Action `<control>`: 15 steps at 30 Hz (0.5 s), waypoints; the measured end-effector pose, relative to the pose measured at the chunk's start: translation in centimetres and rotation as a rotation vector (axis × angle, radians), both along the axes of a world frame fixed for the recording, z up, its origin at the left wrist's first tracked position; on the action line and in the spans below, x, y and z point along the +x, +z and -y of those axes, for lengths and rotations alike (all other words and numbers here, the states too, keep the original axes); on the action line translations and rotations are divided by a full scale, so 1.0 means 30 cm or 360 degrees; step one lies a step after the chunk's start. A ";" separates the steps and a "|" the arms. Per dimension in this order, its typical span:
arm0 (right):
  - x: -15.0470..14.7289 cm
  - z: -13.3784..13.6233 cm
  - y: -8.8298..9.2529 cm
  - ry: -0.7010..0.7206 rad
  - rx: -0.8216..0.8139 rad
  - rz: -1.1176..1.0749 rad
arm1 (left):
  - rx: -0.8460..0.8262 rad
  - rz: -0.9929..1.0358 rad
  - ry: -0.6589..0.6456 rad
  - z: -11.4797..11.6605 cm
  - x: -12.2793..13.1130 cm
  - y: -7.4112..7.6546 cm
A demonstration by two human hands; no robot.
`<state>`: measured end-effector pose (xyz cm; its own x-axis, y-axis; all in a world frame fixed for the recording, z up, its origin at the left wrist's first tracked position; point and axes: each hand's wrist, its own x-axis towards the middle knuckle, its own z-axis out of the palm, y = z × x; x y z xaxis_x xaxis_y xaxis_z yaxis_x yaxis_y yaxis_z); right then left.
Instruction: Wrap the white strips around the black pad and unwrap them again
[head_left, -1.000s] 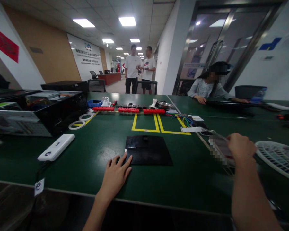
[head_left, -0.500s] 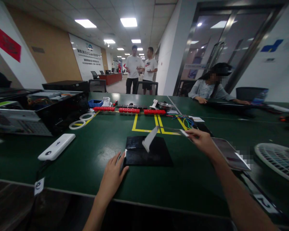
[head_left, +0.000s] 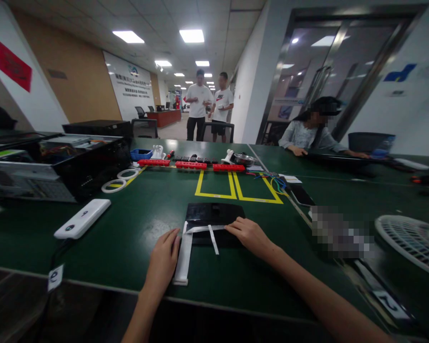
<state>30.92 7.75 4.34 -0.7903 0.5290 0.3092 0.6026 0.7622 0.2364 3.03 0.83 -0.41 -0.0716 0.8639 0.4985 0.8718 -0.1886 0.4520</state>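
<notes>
A black flat panel (head_left: 214, 212) lies on the green table in front of me. Across it runs a thin white strip (head_left: 202, 229), its right end pinched in the fingers of my right hand (head_left: 252, 238). A short white piece (head_left: 213, 239) hangs off the strip at a slant. My left hand (head_left: 164, 255) is at the panel's left side, fingers pressed together beside a wide white ribbon (head_left: 183, 257) that extends toward the table's front edge. What the left fingertips grip is too hidden to tell.
A white power bank (head_left: 83, 219) and two white rings (head_left: 114, 186) lie left, near an open computer case (head_left: 93, 166). Red blocks (head_left: 190, 165) and yellow tape frames (head_left: 216, 196) are beyond the panel. A phone (head_left: 300, 194) and white fan grille (head_left: 411, 240) lie right. A person (head_left: 309, 131) sits back right.
My right hand has moved left and toward me, bringing the white strip down across the panel. The wide ribbon now shows beside my left hand, which has shifted slightly.
</notes>
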 end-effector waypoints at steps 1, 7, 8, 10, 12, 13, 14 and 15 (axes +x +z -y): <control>-0.005 0.006 0.002 0.0003 0.0015 0.0057 | 0.0021 0.0030 -0.0015 0.008 0.002 0.009; -0.026 0.030 0.010 0.0021 0.0112 0.0293 | 0.0037 -0.0460 -0.0455 0.053 0.125 0.049; -0.028 0.032 0.011 0.0014 0.0136 0.0314 | 0.0019 -0.0541 -0.0469 0.055 0.153 0.052; -0.030 0.035 0.011 -0.0001 0.0172 0.0340 | -0.0011 -0.0638 -0.0458 0.054 0.200 0.055; -0.030 0.038 0.012 -0.0008 0.0191 0.0342 | -0.0035 -0.0680 -0.0419 0.047 0.225 0.057; -0.029 0.038 0.013 -0.0009 0.0190 0.0336 | -0.0050 -0.0690 -0.0398 0.042 0.231 0.057; -0.029 0.039 0.014 -0.0009 0.0183 0.0328 | -0.0068 -0.0696 -0.0384 0.037 0.232 0.057; -0.028 0.039 0.014 -0.0011 0.0174 0.0317 | -0.0089 -0.0701 -0.0378 0.033 0.232 0.056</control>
